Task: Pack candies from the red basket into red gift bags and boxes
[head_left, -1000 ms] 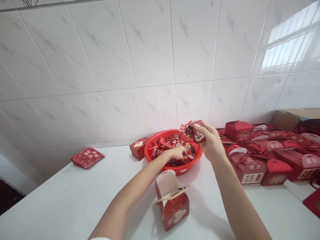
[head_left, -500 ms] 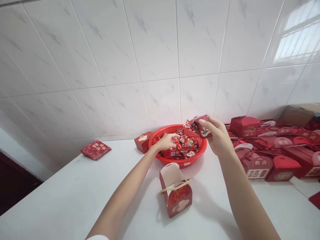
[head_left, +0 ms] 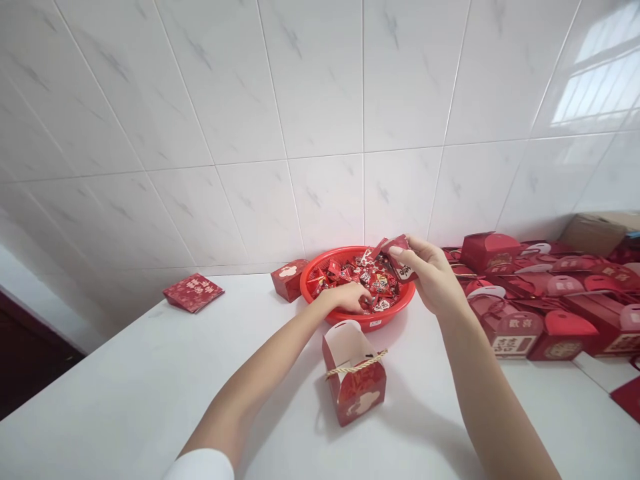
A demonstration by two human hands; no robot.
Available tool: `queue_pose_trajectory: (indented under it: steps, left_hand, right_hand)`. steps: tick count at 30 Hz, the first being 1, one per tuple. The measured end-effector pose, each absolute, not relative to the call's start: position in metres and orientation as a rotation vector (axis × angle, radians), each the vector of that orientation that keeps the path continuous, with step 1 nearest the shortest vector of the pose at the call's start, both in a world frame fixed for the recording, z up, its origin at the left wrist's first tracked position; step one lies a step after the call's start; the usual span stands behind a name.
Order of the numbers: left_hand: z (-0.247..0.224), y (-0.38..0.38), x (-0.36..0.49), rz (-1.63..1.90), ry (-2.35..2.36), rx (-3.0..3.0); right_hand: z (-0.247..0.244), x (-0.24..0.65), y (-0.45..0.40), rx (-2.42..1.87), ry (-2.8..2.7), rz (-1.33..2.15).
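A red plastic basket (head_left: 373, 324) holds many small red wrapped sweets (head_left: 383, 283). Over its near part is my left hand (head_left: 354, 297), fingers bent down among the sweets; what they pinch, if anything, is hidden. My right hand (head_left: 434, 277) grips several red wrapped sweets (head_left: 397, 257) above the basket's right rim. In front of the basket stands an open red gift box (head_left: 361, 393) with a twisted cream rope handle across it and its pale inside showing.
A small red box (head_left: 289, 280) touches the basket's left side. Further left lies a flat red packet (head_left: 194, 292). Many red gift boxes (head_left: 563, 333) are piled at the right, with a cardboard box (head_left: 590, 233) behind. A tiled wall (head_left: 325, 193) backs the white table (head_left: 165, 380).
My left hand has moved right and nearer within the basket, reaching lower among the sweets. The right hand and its sweets have shifted slightly left and down.
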State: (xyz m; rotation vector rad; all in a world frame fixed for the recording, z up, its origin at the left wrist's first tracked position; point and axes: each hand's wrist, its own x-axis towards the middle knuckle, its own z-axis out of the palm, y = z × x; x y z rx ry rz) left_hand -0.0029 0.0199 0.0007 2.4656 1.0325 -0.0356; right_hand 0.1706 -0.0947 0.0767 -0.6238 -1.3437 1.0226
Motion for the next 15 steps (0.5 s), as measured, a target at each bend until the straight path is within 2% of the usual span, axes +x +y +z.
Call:
queue_pose_trajectory:
  steps: [8,15]
  left_hand:
    - [-0.008,0.022,0.004,-0.072,1.015,2.444]
    - [0.023,0.008,-0.019,0.315,1.057,2.43]
  right_hand:
    - [0.076,0.173,-0.095,-0.645,-1.39,0.989]
    - [0.079,0.174,-0.098,-0.653,-1.432,0.94]
